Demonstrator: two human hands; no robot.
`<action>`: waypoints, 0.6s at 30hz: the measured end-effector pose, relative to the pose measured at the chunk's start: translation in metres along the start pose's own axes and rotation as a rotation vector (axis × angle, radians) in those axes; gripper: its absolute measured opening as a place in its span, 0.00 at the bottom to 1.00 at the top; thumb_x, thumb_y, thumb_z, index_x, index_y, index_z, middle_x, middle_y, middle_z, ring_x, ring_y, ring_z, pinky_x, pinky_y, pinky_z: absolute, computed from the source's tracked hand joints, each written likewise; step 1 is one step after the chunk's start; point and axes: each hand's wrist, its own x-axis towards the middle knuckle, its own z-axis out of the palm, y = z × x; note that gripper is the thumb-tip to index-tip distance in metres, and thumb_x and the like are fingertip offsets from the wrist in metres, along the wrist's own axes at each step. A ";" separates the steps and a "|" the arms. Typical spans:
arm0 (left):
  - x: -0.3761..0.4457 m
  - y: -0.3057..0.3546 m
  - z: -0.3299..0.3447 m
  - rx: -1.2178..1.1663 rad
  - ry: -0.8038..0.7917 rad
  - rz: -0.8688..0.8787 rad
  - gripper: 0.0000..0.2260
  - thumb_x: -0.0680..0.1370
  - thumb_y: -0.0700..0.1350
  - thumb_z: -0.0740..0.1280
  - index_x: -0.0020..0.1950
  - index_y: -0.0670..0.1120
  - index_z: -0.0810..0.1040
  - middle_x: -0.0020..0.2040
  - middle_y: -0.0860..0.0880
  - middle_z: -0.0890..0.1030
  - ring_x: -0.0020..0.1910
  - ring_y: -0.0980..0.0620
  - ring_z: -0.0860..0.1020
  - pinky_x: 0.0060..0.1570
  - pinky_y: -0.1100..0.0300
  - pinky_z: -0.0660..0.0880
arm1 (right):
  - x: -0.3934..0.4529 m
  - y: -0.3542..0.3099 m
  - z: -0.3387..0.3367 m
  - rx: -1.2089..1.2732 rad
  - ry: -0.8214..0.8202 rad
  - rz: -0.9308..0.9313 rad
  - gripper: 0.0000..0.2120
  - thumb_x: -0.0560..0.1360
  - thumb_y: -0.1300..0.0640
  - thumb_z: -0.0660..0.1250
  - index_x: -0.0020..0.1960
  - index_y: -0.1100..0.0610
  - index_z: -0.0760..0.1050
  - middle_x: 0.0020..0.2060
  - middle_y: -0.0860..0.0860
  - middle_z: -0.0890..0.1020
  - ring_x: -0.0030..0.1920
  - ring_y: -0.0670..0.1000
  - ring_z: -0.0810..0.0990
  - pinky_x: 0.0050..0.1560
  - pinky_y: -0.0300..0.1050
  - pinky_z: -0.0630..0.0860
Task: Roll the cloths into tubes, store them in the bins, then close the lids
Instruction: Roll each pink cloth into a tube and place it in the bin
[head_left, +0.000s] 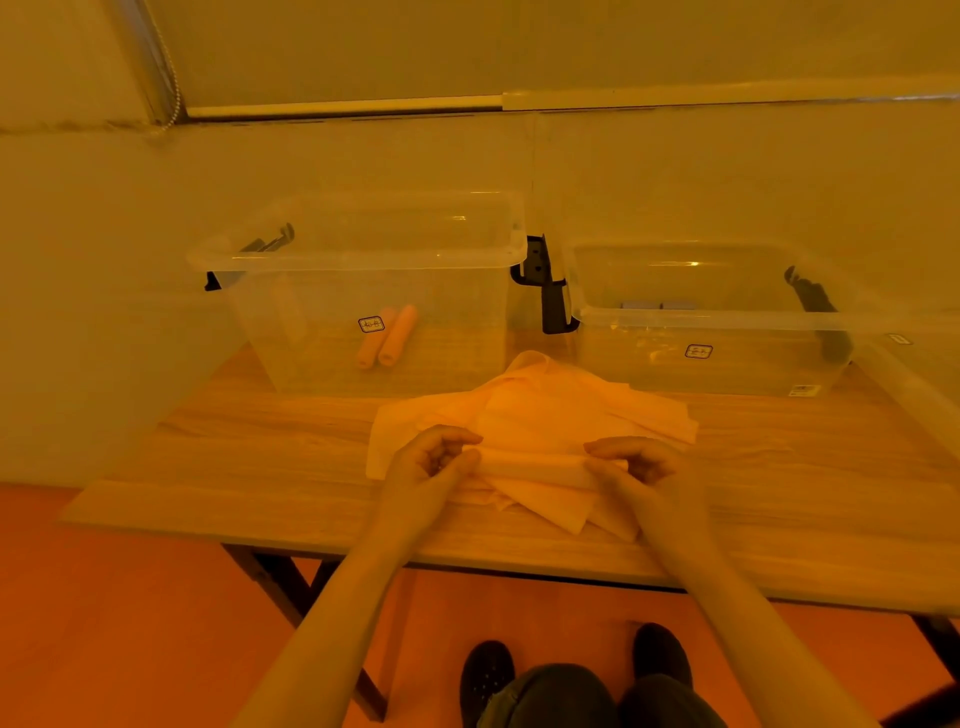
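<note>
Both hands, left hand (434, 457) and right hand (641, 462), around half-rolled cloth (530, 465)

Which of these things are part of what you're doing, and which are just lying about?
In use: cloth roll held by left hand and right hand; cloth pile; left bin with two rolled tubes; right bin.
Lying about: blind cord; shoes.

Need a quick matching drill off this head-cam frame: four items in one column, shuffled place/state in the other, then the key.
Things:
1. two rolled cloths
2. half-rolled cloth
3. right bin
4. flat cloth pile

Places/states:
A. gripped at its ends by the left hand and right hand
B. spread on the table in front of the bins
C. lying inside the left bin
D. open, no orange roll visible inside

Pairs: 1-C, 2-A, 3-D, 4-B
</note>
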 end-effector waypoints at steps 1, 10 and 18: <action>0.000 0.000 0.000 0.006 0.005 0.003 0.11 0.75 0.36 0.69 0.46 0.53 0.82 0.44 0.52 0.81 0.44 0.56 0.78 0.44 0.62 0.75 | 0.000 0.000 0.000 0.000 0.001 0.012 0.07 0.71 0.64 0.73 0.43 0.53 0.83 0.45 0.46 0.85 0.50 0.44 0.82 0.48 0.38 0.78; 0.001 -0.003 0.001 0.038 0.026 -0.001 0.12 0.72 0.38 0.73 0.41 0.57 0.83 0.40 0.54 0.81 0.41 0.52 0.77 0.44 0.56 0.74 | 0.000 -0.001 -0.001 0.034 -0.008 0.105 0.07 0.69 0.62 0.74 0.46 0.55 0.82 0.46 0.47 0.85 0.48 0.45 0.83 0.45 0.41 0.80; -0.001 -0.002 0.000 0.052 -0.004 0.022 0.07 0.75 0.42 0.71 0.48 0.53 0.81 0.37 0.54 0.80 0.37 0.55 0.77 0.38 0.58 0.72 | 0.001 0.000 0.000 0.049 -0.007 0.055 0.07 0.69 0.63 0.74 0.45 0.56 0.81 0.44 0.48 0.85 0.48 0.46 0.83 0.44 0.39 0.79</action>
